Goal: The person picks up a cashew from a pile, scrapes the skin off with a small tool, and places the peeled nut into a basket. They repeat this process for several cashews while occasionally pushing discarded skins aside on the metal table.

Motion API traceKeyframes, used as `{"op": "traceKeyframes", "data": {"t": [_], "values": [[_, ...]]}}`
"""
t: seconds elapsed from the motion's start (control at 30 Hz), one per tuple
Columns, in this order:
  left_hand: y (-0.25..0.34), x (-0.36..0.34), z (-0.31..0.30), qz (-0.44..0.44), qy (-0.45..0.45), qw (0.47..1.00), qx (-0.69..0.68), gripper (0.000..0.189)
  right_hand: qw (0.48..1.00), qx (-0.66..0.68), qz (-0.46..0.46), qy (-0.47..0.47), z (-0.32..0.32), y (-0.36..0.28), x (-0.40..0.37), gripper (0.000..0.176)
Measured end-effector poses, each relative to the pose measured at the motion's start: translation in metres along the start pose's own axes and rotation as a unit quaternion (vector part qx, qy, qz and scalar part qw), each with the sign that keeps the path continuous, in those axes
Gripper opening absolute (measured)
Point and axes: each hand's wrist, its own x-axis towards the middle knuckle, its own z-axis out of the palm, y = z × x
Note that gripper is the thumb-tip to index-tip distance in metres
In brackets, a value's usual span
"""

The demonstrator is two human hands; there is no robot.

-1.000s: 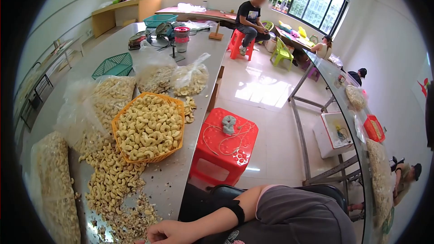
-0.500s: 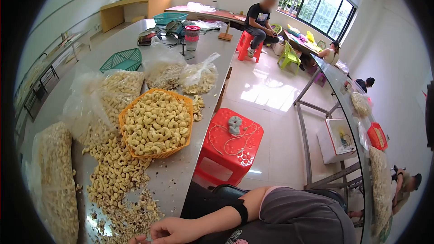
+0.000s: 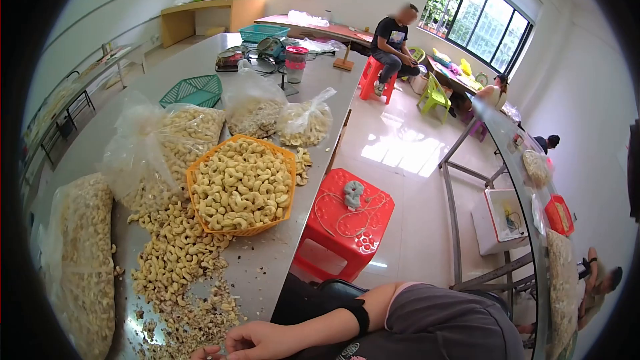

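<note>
My right hand [image 3: 259, 341] is at the bottom edge, its fingers curled in a pinch; whatever they hold is too small to make out. Fingertips of my left hand [image 3: 208, 352] show just beside it, drawn together and mostly cut off by the frame. Up and left of both hands lies a loose pile of cashews [image 3: 175, 250]. Broken bits and skins [image 3: 200, 310] spread from it toward my hands. An orange basket [image 3: 292, 190] heaped with whole cashews [image 3: 243, 183] stands on the grey table [image 3: 257, 273] behind the pile.
Clear bags of cashews [image 3: 83, 260] line the left and back. Beyond are a green basket [image 3: 193, 91], a pink-lidded cup [image 3: 295, 65] and a wooden stand [image 3: 344, 61]. A red stool [image 3: 347, 220] is beside the table. A seated person [image 3: 393, 47] is farther off.
The view has tilted slightly, so the table and its contents appear a little lower and farther right. My hands stay nearly in the same place, still pinched.
</note>
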Motion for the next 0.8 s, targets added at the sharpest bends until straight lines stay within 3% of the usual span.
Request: {"op": "traceKeyframes", "data": {"t": [0.23, 0.33, 0.53, 0.57, 0.6, 0.63, 0.67, 0.73, 0.8], "values": [[0.005, -0.002, 0.001, -0.018, 0.005, 1.0, -0.012, 0.02, 1.0, -0.005, 0.007, 0.001, 0.001, 0.001, -0.001, 0.023], [0.008, -0.003, 0.002, -0.022, 0.028, 0.999, 0.01, 0.02, 0.997, 0.056, 0.051, -0.014, -0.001, -0.003, -0.002, 0.023], [0.002, -0.003, -0.004, -0.053, 0.023, 0.996, -0.065, 0.027, 0.998, -0.016, 0.06, -0.015, -0.003, -0.016, -0.006, 0.018], [0.006, -0.003, -0.001, -0.05, 0.03, 0.997, -0.053, 0.024, 0.998, 0.014, 0.059, -0.012, -0.002, -0.013, -0.006, 0.017], [0.009, -0.003, 0.002, -0.045, 0.037, 0.997, -0.043, 0.02, 0.997, -0.038, 0.063, -0.019, -0.005, -0.021, -0.006, 0.016], [0.012, -0.004, 0.003, -0.048, 0.031, 0.998, -0.029, 0.02, 0.996, 0.014, 0.085, -0.008, -0.003, -0.019, -0.007, 0.015], [0.014, -0.004, 0.003, -0.048, 0.022, 0.998, -0.019, 0.021, 0.998, 0.025, 0.03, 0.048, 0.001, -0.015, -0.007, 0.015], [0.012, -0.004, 0.003, -0.025, -0.007, 0.999, -0.034, 0.024, 0.998, -0.039, 0.021, 0.053, -0.002, -0.025, -0.007, 0.012], [0.015, -0.005, 0.004, -0.042, -0.012, 0.999, -0.019, 0.027, 0.996, -0.007, 0.033, 0.077, -0.003, -0.024, -0.009, 0.012]]}}
